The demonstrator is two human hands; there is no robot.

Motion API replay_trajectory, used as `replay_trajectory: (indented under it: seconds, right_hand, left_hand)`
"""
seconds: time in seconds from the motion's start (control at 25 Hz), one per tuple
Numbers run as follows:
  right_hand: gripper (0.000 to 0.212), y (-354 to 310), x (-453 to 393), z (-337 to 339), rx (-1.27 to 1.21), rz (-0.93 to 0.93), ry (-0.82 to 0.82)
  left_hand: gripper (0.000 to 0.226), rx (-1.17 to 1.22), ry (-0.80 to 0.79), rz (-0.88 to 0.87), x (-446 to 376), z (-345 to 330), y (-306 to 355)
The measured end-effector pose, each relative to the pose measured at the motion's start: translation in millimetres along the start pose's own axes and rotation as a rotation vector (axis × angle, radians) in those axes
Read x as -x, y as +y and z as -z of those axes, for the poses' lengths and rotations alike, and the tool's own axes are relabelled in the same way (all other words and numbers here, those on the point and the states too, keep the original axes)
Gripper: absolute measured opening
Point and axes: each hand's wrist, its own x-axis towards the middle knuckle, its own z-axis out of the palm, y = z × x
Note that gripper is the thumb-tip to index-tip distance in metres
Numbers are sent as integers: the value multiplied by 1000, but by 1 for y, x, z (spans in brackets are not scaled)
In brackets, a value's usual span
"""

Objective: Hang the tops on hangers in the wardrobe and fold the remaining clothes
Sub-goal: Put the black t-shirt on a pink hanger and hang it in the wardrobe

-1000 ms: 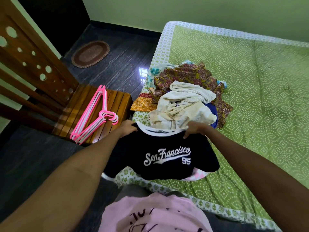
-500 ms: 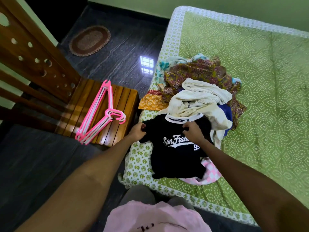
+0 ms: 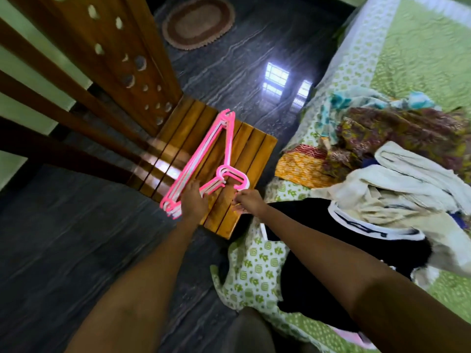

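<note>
Both bare forearms reach forward and to the left, away from the bed (image 3: pixel 420 59) and over the slatted wooden stool (image 3: pixel 237 159) that stands on the dark floor (image 3: pixel 63 250) just beside the bed's corner. The left hand (image 3: pixel 194 200) lies palm down on the stack of pink hangers (image 3: pixel 201 161), its fingers pointing forward and covering the lower arm of the stack near the necks; they touch the plastic, but whether they curl round it cannot be told because the back of the hand hides them and the frame is blurred. The right hand (image 3: pixel 248 201) hovers at the stool's near right edge, just below the hangers' hooks, its fingers bent inward and drawn together; it appears to hold nothing, though the fingertips are too smeared to be sure. The hangers lie flat across the stool's slats, hooks toward the bed. The black T-shirt (image 3: pixel 318 240) with a white collar lies spread on the near corner of the bed, under the right forearm and touched by neither hand. Behind it sits the heap of other clothes (image 3: pixel 397 159), cream, brown-patterned and orange pieces piled together on the green bedcover. A small oval mat (image 3: pixel 198 21) lies on the floor further off, beside a carved wooden panel (image 3: pixel 114 54).
</note>
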Motion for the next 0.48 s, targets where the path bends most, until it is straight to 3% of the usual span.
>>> replay_trajectory:
  seconds: [0.12,0.2,0.28,0.36,0.4,0.48]
  right_hand:
    - [15,-13,-33,-44,-223,-114,-41]
    - [8,-19,-43,-60,-257,-79,92]
    - [11,-19,-53,-62,68,111,415]
    - [27,-20,-64,-50,514,241,610]
    - [36,-22,-71,-41,654,252,641]
    - [47,-27,-85,-21,824,240,552]
  left_hand:
    - [54,-59,40,81,-39,11,-28]
    - [56,-80,41,133,-58,13,-43]
    - [53,-79,47,178,-70,13,-54]
    - [46,-88,64,198,-78,12,-60]
    - [42,-90,74,192,-81,10,-62]
    - [32,-86,101,172,-83,7,-62]
